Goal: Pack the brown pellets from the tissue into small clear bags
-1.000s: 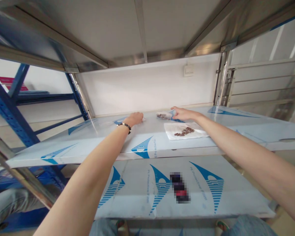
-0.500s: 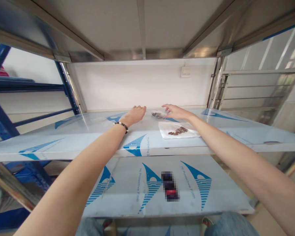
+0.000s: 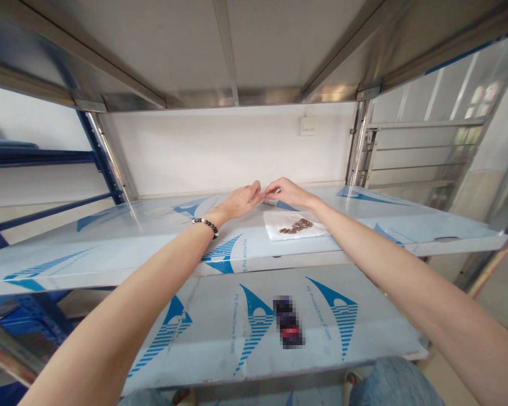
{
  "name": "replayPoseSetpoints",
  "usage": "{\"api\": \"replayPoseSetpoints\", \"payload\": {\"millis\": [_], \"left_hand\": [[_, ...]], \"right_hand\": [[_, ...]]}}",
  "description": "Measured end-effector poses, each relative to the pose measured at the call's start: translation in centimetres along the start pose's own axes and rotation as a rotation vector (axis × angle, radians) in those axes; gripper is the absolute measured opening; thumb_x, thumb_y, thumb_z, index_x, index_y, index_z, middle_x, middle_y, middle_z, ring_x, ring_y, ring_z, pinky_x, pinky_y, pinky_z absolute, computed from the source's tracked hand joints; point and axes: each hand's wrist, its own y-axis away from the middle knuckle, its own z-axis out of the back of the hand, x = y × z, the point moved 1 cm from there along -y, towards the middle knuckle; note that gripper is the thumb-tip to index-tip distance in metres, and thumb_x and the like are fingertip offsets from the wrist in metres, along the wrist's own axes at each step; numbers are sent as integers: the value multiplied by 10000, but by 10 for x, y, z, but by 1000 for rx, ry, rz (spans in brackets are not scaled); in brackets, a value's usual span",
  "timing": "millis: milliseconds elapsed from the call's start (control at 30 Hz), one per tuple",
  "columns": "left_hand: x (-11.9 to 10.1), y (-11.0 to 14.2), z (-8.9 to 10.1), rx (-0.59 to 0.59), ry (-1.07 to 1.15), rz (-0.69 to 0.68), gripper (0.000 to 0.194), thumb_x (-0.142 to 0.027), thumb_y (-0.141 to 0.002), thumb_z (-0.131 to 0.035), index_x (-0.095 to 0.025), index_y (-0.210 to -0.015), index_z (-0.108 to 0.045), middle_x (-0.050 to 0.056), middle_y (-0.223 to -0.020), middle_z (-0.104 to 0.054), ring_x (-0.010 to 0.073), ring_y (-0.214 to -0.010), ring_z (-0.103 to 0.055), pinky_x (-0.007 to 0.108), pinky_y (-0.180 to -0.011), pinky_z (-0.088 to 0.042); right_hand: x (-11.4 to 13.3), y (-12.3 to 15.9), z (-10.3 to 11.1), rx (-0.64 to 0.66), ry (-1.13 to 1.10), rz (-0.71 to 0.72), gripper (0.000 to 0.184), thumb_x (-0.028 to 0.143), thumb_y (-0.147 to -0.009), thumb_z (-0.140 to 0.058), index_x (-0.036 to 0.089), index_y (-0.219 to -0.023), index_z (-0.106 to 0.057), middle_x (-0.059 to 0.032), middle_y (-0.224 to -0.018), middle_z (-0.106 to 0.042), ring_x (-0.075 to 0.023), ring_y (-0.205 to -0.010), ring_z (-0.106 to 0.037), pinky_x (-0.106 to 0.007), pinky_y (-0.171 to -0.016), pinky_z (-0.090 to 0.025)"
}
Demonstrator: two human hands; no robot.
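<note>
Now the bare left hand [image 3: 242, 200], black-and-white beaded bracelet [image 3: 205, 226] at its wrist, meets the bare right hand [image 3: 288, 192], fingertips narrowed together, though whether they grip anything I can't tell. Just nearer, small dark-brown pieces [image 3: 297, 226] lie on a flat white sheet [image 3: 273, 225] atop the blue-printed, film-covered shelf [image 3: 131, 239].

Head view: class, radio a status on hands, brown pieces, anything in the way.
Left hand and right hand: close together, hold unclear. Small brown pieces: lying on white sheet. Right forearm: hides sheet's right edge.
</note>
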Motion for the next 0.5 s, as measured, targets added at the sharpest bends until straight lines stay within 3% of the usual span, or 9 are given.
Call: {"api": "replayPoseSetpoints", "payload": {"millis": [233, 500], "left_hand": [[4, -8, 0, -84, -159, -27, 358, -280, -1102, -400, -183, -1063, -742, 145, -1020, -752, 290, -1038, -688, 401, -944, -486], [4, -12, 5, -161, -149, -52, 303, -301, -1051, -548, -180, -1003, -822, 148, -1074, -761, 300, -1120, -652, 450, -1076, -442]], "right_hand": [[6, 1, -2, -7, -7, -30, 139, 199, -836, -778, 152, -941, -855, -91, -933, -835, -212, -863, -735, -348, -865, -556], [12, 5, -1, 2, 66, -16, 167, 223, -877, -751, 150, -993, -847, -73, -897, -814, -201, -836, -705, -323, -827, -536]]}}
